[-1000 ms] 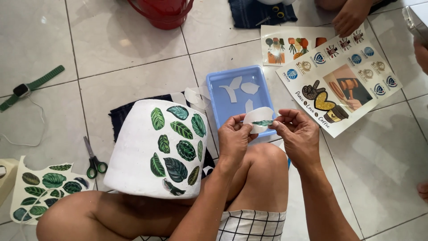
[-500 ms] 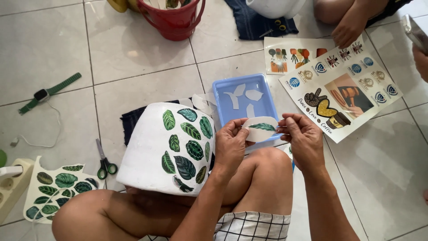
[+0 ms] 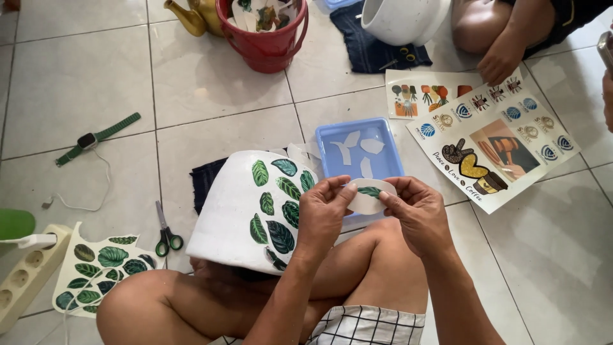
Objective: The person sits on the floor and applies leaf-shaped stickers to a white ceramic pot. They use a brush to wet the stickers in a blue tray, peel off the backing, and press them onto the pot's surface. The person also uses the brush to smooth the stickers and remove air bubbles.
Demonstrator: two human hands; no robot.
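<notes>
The leaf sticker (image 3: pixel 370 193), a small white oval piece with a green leaf printed on it, is held in the air between both hands, just above the person's knee and at 6 o'clock from the blue tray (image 3: pixel 332 137). The left hand (image 3: pixel 321 214) pinches its left edge with thumb and fingers, and the right hand (image 3: pixel 418 214) pinches its right edge, so both hands are closed on it.

I think the thin piece can tear or fold onto itself if the two hands pull unevenly, and it can slip down to the floor if one pinch becomes loose. It may also sit crooked or wrinkle if it touches the white pot (image 3: pixel 246 211) too early, because the pot lies on its side against the leg at 9 o'clock from the hands, and already carries many leaves.

Around it, the scissors (image 3: pixel 166 233) and a sheet of leaf stickers (image 3: pixel 102 265) lie on the tiles at 8 o'clock. A big printed sticker sheet (image 3: pixel 491 140) lies at 2 o'clock, a red bucket (image 3: pixel 265 35) at 12 o'clock, and a green wristwatch (image 3: pixel 92 138) at 10 o'clock. Another person's hand (image 3: pixel 501 61) rests at 1 o'clock. The tray with white scraps is the nearest thing in the way
</notes>
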